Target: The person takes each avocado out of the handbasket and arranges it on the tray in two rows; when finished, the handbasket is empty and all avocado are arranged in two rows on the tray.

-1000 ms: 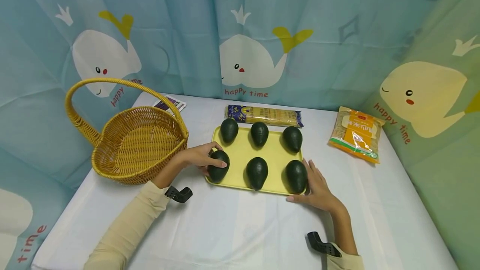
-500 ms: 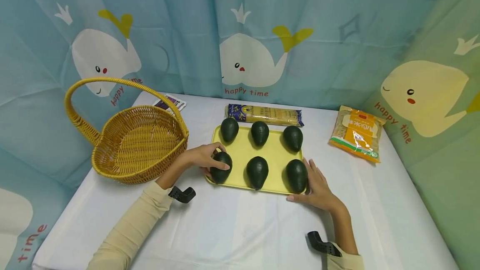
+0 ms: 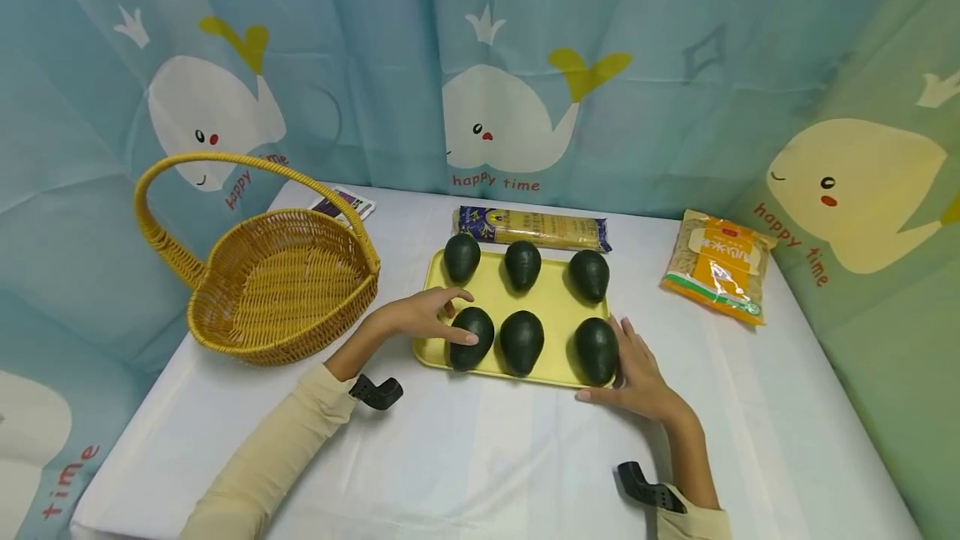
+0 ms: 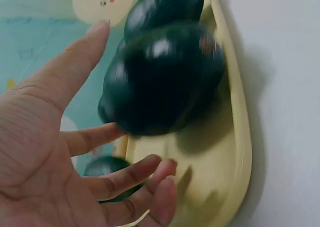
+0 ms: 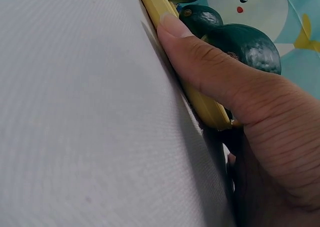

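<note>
Dark green avocados stand in two rows on a yellow tray (image 3: 551,307). In the head view my left hand (image 3: 429,315) reaches over the front-left avocado (image 3: 472,340), its thumb lying across the near side. The left wrist view shows that hand (image 4: 45,122) with fingers spread, the index fingertip right at the avocado (image 4: 160,82). This avocado stands close beside the front-middle avocado (image 3: 522,343). My right hand (image 3: 637,377) rests at the tray's front-right corner, its fingers straight along the side by the front-right avocado (image 3: 596,352). In the right wrist view the thumb (image 5: 200,57) lies along the rim.
A yellow wicker basket (image 3: 300,294) with a tall handle stands left of the tray. Behind the tray lies a long noodle packet (image 3: 543,228), and an orange-and-clear food bag (image 3: 720,265) is at the right. A purple-and-white packet (image 3: 343,203) lies behind the basket.
The front-left avocado has moved right along the tray, up near the front-middle one. My left hand has moved right with it, and its fingers have loosened. The right hand stays put.
</note>
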{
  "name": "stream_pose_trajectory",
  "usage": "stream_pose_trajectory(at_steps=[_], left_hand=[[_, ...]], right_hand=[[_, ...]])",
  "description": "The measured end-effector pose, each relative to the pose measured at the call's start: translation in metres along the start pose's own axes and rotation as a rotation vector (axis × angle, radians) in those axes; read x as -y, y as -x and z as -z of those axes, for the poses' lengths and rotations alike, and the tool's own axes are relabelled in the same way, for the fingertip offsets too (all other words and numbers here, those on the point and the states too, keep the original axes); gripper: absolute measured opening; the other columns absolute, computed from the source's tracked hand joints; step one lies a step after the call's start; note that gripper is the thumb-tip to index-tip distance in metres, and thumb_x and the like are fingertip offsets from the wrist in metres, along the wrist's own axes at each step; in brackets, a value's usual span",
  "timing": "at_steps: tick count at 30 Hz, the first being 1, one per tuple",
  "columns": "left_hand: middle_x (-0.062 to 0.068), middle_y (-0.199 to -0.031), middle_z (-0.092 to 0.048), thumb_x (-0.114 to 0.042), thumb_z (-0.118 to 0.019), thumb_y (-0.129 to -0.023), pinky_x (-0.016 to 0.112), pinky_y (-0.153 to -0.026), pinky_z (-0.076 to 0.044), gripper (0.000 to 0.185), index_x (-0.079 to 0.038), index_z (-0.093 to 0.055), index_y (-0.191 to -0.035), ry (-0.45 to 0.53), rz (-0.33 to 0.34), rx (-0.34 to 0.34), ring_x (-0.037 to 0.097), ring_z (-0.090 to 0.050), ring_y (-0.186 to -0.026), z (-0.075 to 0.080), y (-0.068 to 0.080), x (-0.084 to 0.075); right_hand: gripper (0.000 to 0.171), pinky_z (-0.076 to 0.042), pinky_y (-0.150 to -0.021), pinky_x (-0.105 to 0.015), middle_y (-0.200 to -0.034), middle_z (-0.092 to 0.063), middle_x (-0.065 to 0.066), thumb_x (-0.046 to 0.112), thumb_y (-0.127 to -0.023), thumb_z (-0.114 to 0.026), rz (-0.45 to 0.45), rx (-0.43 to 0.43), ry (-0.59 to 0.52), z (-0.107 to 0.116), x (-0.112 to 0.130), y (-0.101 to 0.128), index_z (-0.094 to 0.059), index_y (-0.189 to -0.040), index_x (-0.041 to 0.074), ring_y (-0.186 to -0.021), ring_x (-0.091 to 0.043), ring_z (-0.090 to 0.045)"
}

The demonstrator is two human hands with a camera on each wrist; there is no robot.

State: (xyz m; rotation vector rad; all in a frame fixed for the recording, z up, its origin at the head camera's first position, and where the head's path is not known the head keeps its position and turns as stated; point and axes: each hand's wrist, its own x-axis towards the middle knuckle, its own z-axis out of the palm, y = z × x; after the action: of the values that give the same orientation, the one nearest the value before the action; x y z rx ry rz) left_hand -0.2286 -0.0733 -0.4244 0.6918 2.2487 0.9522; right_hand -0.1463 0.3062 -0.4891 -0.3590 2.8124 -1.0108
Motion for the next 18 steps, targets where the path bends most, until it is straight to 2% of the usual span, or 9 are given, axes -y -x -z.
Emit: stream_pose_trajectory(at_steps=[1, 3, 7, 9, 14, 18], left_hand=[[0.015, -0.134, -0.051, -0.043, -0.071, -0.087, 0.036, -0.088, -0.049, 0.074, -0.010, -0.042, -0.146, -0.017, -0.015, -0.006, 0.024, -0.054, -0.115, -0.0017, -0.0021, -0.0011], [0.015, -0.133, -0.051, -0.041, -0.072, -0.087, 0.037, -0.083, -0.052, 0.071, -0.011, -0.043, -0.144, 0.003, -0.009, -0.001, 0.027, -0.060, -0.105, -0.0048, -0.0048, -0.0037], [0.015, -0.124, -0.054, -0.035, -0.075, -0.085, 0.034, -0.068, -0.055, 0.061, -0.014, -0.048, -0.136, 0.045, 0.056, -0.008, 0.026, -0.066, -0.073, -0.0083, -0.0071, -0.0045], [0.015, -0.120, -0.056, -0.034, -0.076, -0.084, 0.033, -0.065, -0.056, 0.058, -0.015, -0.050, -0.133, 0.061, 0.086, -0.023, 0.025, -0.067, -0.066, -0.0089, -0.0068, -0.0043], [0.013, -0.112, -0.060, -0.034, -0.077, -0.083, 0.033, -0.065, -0.056, 0.056, -0.014, -0.053, -0.129, 0.058, 0.119, -0.055, 0.024, -0.066, -0.067, -0.0048, -0.0018, -0.0014], [0.013, -0.121, -0.060, -0.037, -0.075, -0.084, 0.033, -0.074, -0.051, 0.055, -0.015, -0.053, -0.129, -0.006, 0.121, -0.061, 0.024, -0.062, -0.091, 0.0005, 0.0024, 0.0016]], right_hand=[[0.127, -0.002, -0.113, -0.070, -0.162, -0.007, -0.023, 0.043, -0.067, -0.087, 0.000, 0.000, -0.005, 0.0002, -0.0001, -0.0001, -0.006, -0.158, 0.011, -0.150, -0.044, 0.003], [0.127, -0.003, -0.113, -0.070, -0.163, -0.007, -0.023, 0.043, -0.067, -0.087, 0.005, -0.001, -0.007, 0.0001, -0.0006, -0.0006, -0.006, -0.158, 0.011, -0.150, -0.044, 0.003], [0.127, -0.003, -0.113, -0.069, -0.163, -0.008, -0.021, 0.043, -0.067, -0.087, 0.022, -0.003, -0.003, -0.0015, -0.0010, -0.0021, -0.006, -0.158, 0.010, -0.150, -0.044, 0.003], [0.127, -0.004, -0.113, -0.069, -0.163, -0.008, -0.021, 0.043, -0.067, -0.088, 0.025, -0.005, -0.001, -0.0018, -0.0009, -0.0021, -0.006, -0.158, 0.010, -0.150, -0.044, 0.002], [0.128, -0.004, -0.113, -0.069, -0.163, -0.008, -0.021, 0.044, -0.067, -0.087, 0.020, -0.002, 0.003, -0.0002, 0.0002, -0.0014, -0.005, -0.158, 0.010, -0.150, -0.044, 0.003], [0.127, -0.003, -0.114, -0.068, -0.163, -0.008, -0.022, 0.043, -0.067, -0.087, 0.014, 0.001, 0.005, 0.0010, 0.0001, -0.0007, -0.005, -0.158, 0.009, -0.150, -0.045, 0.003]])
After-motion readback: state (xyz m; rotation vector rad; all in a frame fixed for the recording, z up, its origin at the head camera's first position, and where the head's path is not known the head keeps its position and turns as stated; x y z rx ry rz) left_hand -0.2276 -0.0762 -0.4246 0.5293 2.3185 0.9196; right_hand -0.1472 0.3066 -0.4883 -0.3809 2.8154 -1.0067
